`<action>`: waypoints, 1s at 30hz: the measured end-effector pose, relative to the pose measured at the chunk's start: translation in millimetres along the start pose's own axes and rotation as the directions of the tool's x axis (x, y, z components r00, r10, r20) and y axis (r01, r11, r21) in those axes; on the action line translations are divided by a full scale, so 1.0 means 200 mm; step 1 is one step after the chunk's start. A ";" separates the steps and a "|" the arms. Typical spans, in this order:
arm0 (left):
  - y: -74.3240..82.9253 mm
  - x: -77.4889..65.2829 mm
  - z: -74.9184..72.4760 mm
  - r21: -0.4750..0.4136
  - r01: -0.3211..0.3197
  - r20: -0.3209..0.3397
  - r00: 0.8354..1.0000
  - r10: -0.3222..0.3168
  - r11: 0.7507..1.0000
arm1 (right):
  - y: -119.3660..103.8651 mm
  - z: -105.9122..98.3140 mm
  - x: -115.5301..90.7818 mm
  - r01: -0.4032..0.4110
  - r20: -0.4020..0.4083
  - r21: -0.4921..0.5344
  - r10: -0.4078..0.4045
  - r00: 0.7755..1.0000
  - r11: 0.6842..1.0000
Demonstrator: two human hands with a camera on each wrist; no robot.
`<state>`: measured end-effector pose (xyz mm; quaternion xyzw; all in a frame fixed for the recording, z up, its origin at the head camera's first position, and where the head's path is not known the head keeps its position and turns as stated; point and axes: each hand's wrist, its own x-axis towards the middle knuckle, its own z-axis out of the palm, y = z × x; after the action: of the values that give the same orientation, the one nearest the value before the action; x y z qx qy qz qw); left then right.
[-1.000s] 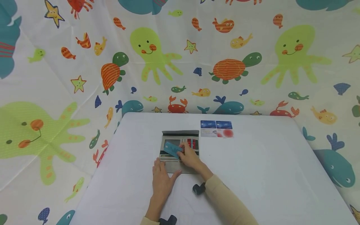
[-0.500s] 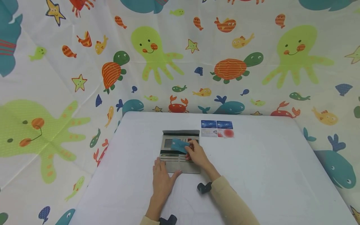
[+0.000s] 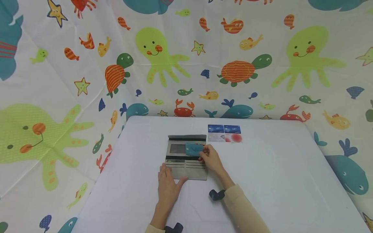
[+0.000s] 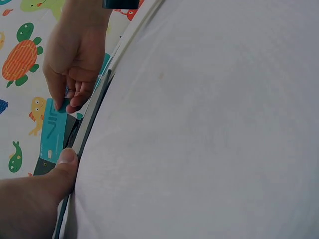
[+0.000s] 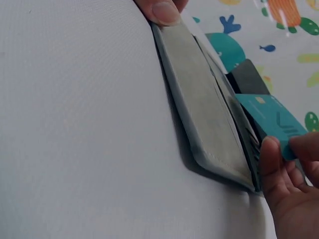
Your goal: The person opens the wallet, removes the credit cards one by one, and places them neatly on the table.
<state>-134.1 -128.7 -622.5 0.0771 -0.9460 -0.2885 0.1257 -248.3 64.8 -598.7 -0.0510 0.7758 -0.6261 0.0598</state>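
A grey bifold wallet (image 3: 189, 174) lies spread out on the white table, its card slots and a clear window showing. My left hand (image 3: 168, 186) rests along its lower left edge, fingers straight; the thumb (image 4: 67, 158) presses the near edge in the left wrist view. Above the wallet's upper right part, my right hand (image 3: 213, 160) pinches a teal VIP card (image 3: 192, 149) by its right end. In the right wrist view the card (image 5: 271, 117) is tilted over the wallet (image 5: 197, 94), between my thumb and fingers. Part of the wallet's upper right is hidden behind the card.
Right of the wallet's top, several cards lie in a block: blue VIP cards (image 3: 215, 128) behind, a pale card (image 3: 215, 137) and a red-and-white card (image 3: 233, 138) in front. A sea-animal curtain (image 3: 198, 71) hangs behind the white table (image 3: 276, 181).
My right hand has carried the teal card rightward, from the wallet's left middle to its upper right, and the card has turned more level. My left hand has stayed in place.
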 end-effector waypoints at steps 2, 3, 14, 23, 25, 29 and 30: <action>0.00 0.00 0.00 -0.007 0.009 0.007 1.000 -0.009 1.000 | 0.00 -0.02 0.00 -0.025 -0.032 0.008 0.026 0.999 1.000; 0.00 0.00 0.00 -0.008 0.013 0.012 1.000 -0.013 1.000 | 0.00 -0.03 0.00 -0.040 -0.049 0.015 0.040 0.998 0.999; 0.00 0.00 -0.01 -0.015 0.018 0.011 1.000 -0.018 1.000 | 0.03 -0.15 0.00 -0.140 -0.195 -0.010 0.135 0.971 0.990; 0.00 -0.01 -0.01 -0.006 0.007 0.000 1.000 -0.007 1.000 | 0.09 -0.26 0.01 -0.161 -0.288 0.002 0.155 0.945 0.987; 0.00 0.00 -0.01 -0.006 0.008 0.003 1.000 -0.008 1.000 | 0.11 -0.28 0.01 -0.161 -0.307 0.002 0.153 0.939 0.987; 0.00 0.00 -0.01 -0.007 0.008 0.004 1.000 -0.008 1.000 | 0.12 -0.30 0.01 -0.163 -0.342 -0.017 0.147 0.928 0.987; 0.00 0.00 -0.01 -0.007 0.008 0.003 1.000 -0.008 1.000 | 0.12 -0.31 0.01 -0.166 -0.349 -0.029 0.146 0.926 0.986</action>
<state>-133.4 -129.7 -621.7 0.0798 -0.9450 -0.2923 0.1233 -260.5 128.9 -609.3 0.1200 0.7935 -0.5959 -0.0290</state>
